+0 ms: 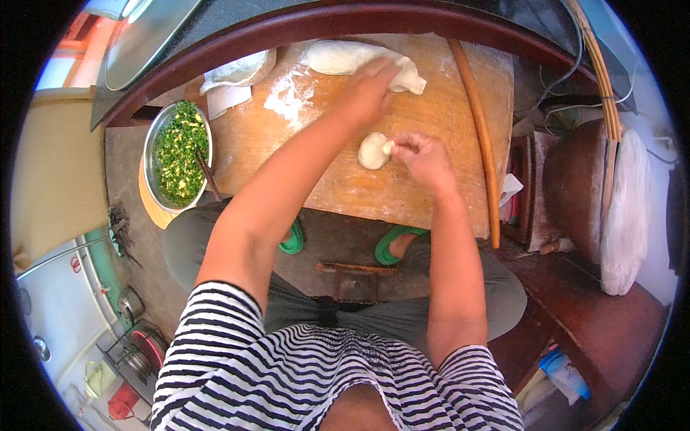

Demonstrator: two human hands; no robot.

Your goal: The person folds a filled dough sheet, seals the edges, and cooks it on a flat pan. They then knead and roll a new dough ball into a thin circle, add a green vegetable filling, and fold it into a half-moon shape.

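Observation:
A long log of white dough (pixel 345 56) lies at the far side of the wooden board (pixel 345 202). My left hand (pixel 372 89) is over its near edge toward the right end, fingers on the dough; whether they grip it is hidden. Closer to me, a round dough piece (pixel 372 152) sits on the board. My right hand (pixel 427 161) pinches a small bit of dough (pixel 387 147) between thumb and fingers at the round piece's right side. Along the board's right side lies a long wooden rolling pin (pixel 480 118). Loose flour (pixel 291 99) whitens the board near the log.
A metal bowl (pixel 147 156) of chopped greens with yellow bits, chopsticks (pixel 207 175) in it, stands left of the board. A flour-dusted bag (pixel 242 70) lies at the back left. The dark table edge (pixel 345 16) overhangs the far side. A brown pot (pixel 572 183) stands at right.

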